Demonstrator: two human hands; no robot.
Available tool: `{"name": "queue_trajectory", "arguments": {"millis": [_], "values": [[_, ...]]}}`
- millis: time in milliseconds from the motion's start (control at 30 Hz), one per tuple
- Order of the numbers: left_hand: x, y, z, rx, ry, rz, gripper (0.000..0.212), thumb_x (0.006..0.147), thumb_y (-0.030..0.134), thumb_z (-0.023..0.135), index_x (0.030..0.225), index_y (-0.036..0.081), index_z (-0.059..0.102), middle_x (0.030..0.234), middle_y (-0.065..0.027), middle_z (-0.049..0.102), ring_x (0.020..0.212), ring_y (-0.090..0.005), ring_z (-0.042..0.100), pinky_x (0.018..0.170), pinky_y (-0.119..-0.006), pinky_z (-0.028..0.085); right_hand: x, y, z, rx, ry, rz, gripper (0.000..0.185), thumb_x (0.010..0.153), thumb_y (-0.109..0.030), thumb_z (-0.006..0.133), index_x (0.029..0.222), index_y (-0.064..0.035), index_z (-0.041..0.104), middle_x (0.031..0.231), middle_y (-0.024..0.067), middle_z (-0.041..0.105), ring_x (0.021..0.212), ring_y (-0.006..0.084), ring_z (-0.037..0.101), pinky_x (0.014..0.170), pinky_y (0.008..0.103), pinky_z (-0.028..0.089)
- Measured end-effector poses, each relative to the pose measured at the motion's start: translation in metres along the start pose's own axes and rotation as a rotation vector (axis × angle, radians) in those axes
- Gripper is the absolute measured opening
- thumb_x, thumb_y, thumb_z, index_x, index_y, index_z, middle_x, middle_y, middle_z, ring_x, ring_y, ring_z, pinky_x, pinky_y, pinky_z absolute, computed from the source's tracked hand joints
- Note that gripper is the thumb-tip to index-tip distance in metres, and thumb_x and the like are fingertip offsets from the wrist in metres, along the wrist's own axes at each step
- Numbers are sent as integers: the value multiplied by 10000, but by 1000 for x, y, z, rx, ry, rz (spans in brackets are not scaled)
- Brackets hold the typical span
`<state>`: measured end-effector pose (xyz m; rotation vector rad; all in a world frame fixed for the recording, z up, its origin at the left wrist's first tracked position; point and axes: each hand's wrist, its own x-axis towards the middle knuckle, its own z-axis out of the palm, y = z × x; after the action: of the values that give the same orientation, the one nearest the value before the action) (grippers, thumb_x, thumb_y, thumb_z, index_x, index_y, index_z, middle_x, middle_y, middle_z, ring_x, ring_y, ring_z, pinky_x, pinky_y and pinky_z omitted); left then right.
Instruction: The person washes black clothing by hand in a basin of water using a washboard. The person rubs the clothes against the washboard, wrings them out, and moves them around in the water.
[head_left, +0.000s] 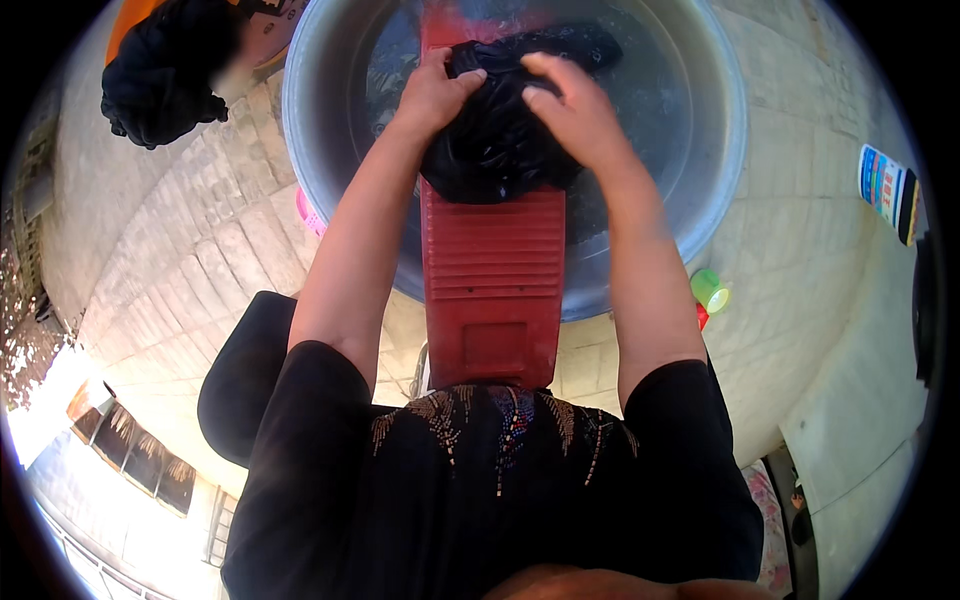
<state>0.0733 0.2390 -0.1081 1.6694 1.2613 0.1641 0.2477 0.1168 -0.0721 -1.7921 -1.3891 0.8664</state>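
Observation:
A red ridged washboard (495, 255) leans from near my body into a large round metal basin (724, 150) of water. Wet, bunched black fabric (499, 142) lies across the board's upper part, with one end trailing to the right over the water. My left hand (439, 86) rests at the fabric's upper left edge, its thumb on the cloth; whether the fingers grip it is hidden. Over the right side of the fabric is my right hand (566, 101), thumb and fingers apart, holding nothing.
At the upper left, another black cloth (161, 82) hangs by an orange container (131, 26). A green cup (709, 291) stands right of the basin, beside a small red object (702, 316). A pink plastic item (307, 214) touches the basin's left side. A printed packet (885, 187) lies far right.

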Motion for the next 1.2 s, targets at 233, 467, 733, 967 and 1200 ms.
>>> {"name": "queue_trajectory", "arguments": {"millis": [233, 467, 733, 967, 1200], "values": [[-42, 26, 25, 302, -103, 393, 292, 761, 86, 567, 1040, 57, 648, 1088, -140, 627, 1050, -355, 574, 929, -430, 456, 28, 104, 20, -348, -36, 350, 406, 786, -228, 654, 1177, -135, 594, 1267, 134, 552, 1144, 346, 539, 966, 418, 438], [-94, 14, -18, -245, -177, 378, 297, 801, 40, 555, 1093, -3, 587, 1014, -88, 597, 1007, -193, 565, 911, -280, 426, -38, -36, -25, 332, 0, 163, 185, 761, -51, 560, 934, 17, 570, 842, 74, 623, 822, 164, 579, 772, 283, 466], [-86, -19, 5, 223, 41, 401, 299, 913, 275, 557, 1142, 86, 599, 1127, -143, 580, 1033, -375, 537, 921, -418, 443, -20, -43, -16, -85, -654, 52, 282, 816, -205, 602, 1047, -43, 606, 992, 182, 648, 945, 349, 621, 818, 381, 487], [-112, 12, 13, 409, -171, 587, 278, 822, 211, 627, 1062, 72, 600, 1156, -111, 565, 1095, -329, 519, 918, -453, 418, -21, 24, 43, -28, -263, 98, 398, 907, -403, 529, 1173, -127, 633, 1187, 96, 624, 1147, 309, 540, 990, 390, 406], [-198, -24, 29, 505, -44, 722, 393, 752, 128, 645, 1139, 128, 574, 1241, -77, 542, 1186, -283, 486, 987, -507, 347, -122, -24, 61, -271, 16, -129, 192, 823, -214, 616, 1004, -158, 643, 1034, 41, 641, 933, 273, 614, 795, 388, 477]]}}
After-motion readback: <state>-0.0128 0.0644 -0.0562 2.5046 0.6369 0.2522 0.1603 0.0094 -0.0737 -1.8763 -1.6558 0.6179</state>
